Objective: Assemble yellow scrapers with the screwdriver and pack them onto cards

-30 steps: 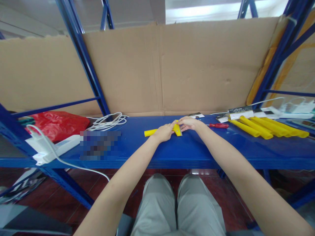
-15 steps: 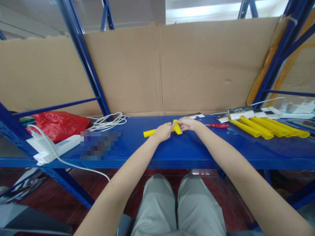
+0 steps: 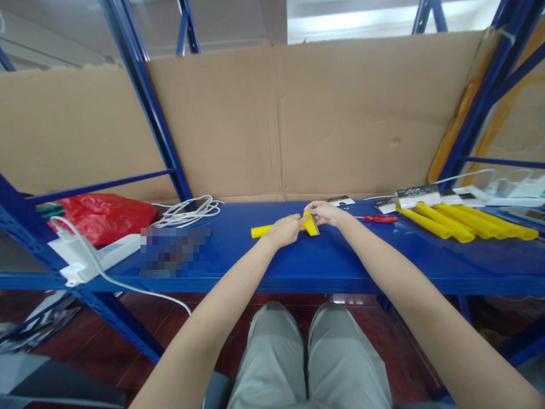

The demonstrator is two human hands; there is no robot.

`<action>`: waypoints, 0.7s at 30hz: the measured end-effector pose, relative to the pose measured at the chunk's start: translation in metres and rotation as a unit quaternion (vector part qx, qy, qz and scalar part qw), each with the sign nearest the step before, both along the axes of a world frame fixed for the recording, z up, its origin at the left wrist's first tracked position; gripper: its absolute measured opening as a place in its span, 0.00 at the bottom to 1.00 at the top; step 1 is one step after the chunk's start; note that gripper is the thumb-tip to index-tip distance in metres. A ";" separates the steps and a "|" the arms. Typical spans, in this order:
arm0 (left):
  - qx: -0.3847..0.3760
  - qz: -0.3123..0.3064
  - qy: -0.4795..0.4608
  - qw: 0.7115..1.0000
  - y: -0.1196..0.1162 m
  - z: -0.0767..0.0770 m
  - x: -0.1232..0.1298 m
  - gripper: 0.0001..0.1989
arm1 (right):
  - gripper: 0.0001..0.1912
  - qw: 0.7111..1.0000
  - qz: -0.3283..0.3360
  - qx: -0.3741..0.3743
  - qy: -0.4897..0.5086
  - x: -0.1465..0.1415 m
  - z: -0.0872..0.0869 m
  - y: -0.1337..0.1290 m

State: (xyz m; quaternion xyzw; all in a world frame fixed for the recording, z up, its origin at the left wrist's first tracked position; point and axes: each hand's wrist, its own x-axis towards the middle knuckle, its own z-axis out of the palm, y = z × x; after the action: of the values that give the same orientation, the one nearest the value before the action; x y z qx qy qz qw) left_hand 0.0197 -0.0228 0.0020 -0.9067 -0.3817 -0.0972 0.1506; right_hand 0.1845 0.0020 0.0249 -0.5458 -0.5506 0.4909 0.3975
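My left hand (image 3: 286,231) is wrapped round the handle of a yellow scraper (image 3: 312,225), whose tube end sticks out to the left of the fist. The wide head with a metal edge points right, just above the blue shelf. My right hand (image 3: 322,212) has its fingers pinched at the far side of that head. Right of my hands lies a red screwdriver (image 3: 380,218). Several yellow tubes (image 3: 462,220) lie side by side further right.
A cardboard panel (image 3: 230,125) stands behind the blue shelf (image 3: 238,268). On the left are a red bag (image 3: 108,217), a white power strip (image 3: 117,251) and a coiled white cable (image 3: 191,212). Small black-and-white packets (image 3: 418,196) lie behind the tubes.
The yellow scraper and both hands have shifted very slightly to the right in the picture. The scraper's head is turned a little, with my right fingers at its far edge.
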 end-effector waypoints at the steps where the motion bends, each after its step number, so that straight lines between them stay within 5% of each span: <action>1: 0.000 -0.001 -0.001 1.000 0.000 0.000 0.000 0.23 | 0.09 1.000 0.000 0.001 0.000 0.000 0.000 0.000; 13: -0.003 0.008 -0.004 1.000 -0.002 0.001 0.001 0.23 | 0.08 1.000 0.009 0.000 0.011 0.001 -0.003 0.004; 21: 0.013 0.091 -0.063 0.994 -0.001 0.003 -0.002 0.23 | 0.05 0.995 0.068 -0.013 0.067 0.000 -0.004 0.010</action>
State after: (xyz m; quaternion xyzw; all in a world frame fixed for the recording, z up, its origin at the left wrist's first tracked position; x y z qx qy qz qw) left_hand 0.0182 -0.0236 0.0050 -0.8583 -0.4697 -0.1456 0.1464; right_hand 0.1840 0.0117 0.0214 -0.4782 -0.5525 0.5591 0.3918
